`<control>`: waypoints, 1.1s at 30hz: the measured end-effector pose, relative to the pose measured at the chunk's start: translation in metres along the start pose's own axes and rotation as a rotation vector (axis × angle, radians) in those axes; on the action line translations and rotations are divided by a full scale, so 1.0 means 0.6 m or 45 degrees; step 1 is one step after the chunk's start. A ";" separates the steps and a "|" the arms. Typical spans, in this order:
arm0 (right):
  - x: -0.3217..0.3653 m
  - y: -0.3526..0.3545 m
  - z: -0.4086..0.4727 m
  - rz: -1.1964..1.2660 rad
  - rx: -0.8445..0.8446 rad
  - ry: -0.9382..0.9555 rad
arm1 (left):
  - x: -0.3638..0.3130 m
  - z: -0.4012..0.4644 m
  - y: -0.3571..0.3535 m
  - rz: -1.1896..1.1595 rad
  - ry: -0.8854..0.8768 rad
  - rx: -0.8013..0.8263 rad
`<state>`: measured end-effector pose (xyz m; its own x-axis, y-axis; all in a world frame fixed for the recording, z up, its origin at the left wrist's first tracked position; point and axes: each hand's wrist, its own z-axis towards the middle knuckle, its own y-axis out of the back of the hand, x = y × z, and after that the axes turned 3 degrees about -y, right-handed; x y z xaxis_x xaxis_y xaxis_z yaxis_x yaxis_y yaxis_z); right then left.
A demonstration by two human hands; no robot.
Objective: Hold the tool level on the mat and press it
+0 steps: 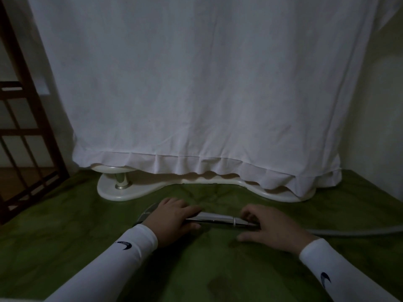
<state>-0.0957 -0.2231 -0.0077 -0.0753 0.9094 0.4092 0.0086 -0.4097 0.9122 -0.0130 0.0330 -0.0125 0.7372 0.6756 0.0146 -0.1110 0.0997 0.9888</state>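
Your left hand (172, 219) curls its fingers over the head end of the steamer wand (218, 220) lying on the green-covered bench (65, 247); your right hand (268, 229) pinches its hose end, below the hanging white cloth (196, 83) and its cream stand base (113, 190)

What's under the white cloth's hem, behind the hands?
Below the white cloth a cream base shows on the green cover, with a short metal post at its left end. Everything higher is covered.
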 end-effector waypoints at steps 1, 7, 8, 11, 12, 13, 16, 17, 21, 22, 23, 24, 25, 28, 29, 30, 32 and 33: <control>-0.001 -0.002 0.002 -0.012 -0.020 0.005 | -0.001 0.000 0.000 0.003 0.000 0.003; -0.004 -0.005 0.007 -0.067 0.035 0.038 | -0.001 0.001 -0.001 0.012 0.014 0.016; -0.003 -0.004 0.007 -0.080 0.064 0.021 | 0.000 0.000 -0.001 0.016 0.015 0.018; 0.001 -0.002 0.007 -0.109 0.093 -0.023 | -0.001 0.000 0.000 0.008 0.012 0.020; 0.002 -0.001 0.006 -0.108 0.083 -0.020 | -0.002 0.000 0.000 0.008 0.012 0.024; 0.002 -0.001 0.005 -0.095 0.071 -0.010 | -0.003 0.000 0.001 0.011 0.009 0.028; 0.001 0.000 0.000 -0.002 0.023 -0.004 | 0.000 -0.001 0.000 0.022 0.007 0.047; 0.002 0.000 -0.001 0.009 0.010 -0.012 | 0.001 -0.001 0.000 0.023 0.007 0.054; 0.001 -0.006 0.002 -0.032 -0.054 0.018 | 0.001 -0.002 -0.002 0.004 0.010 0.049; 0.001 -0.005 0.003 -0.029 -0.057 0.025 | 0.001 -0.002 -0.002 0.004 0.010 0.049; 0.000 -0.005 0.004 -0.027 -0.043 0.030 | 0.001 -0.002 -0.001 0.003 0.010 0.050; -0.001 -0.004 0.004 -0.035 -0.015 0.033 | 0.002 -0.002 -0.002 -0.001 0.011 0.057; -0.001 -0.003 0.005 -0.056 0.021 0.037 | 0.003 -0.002 -0.002 -0.002 0.008 0.061; -0.001 -0.001 0.006 -0.111 0.101 0.041 | 0.001 -0.001 -0.003 0.006 0.009 0.071; -0.002 -0.001 0.006 -0.114 0.115 0.037 | 0.001 0.000 -0.004 0.009 0.011 0.072; -0.002 0.000 0.007 -0.112 0.125 0.032 | 0.002 0.000 -0.005 0.011 0.015 0.074; -0.003 0.002 0.009 -0.104 0.138 0.027 | 0.003 -0.002 -0.004 0.020 0.013 0.072; -0.002 0.004 0.008 -0.106 0.145 0.031 | 0.004 -0.003 -0.005 0.019 0.007 0.072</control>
<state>-0.0908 -0.2246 -0.0061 -0.1047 0.9373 0.3325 0.1139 -0.3209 0.9402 -0.0122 0.0353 -0.0156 0.7320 0.6807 0.0285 -0.0839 0.0486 0.9953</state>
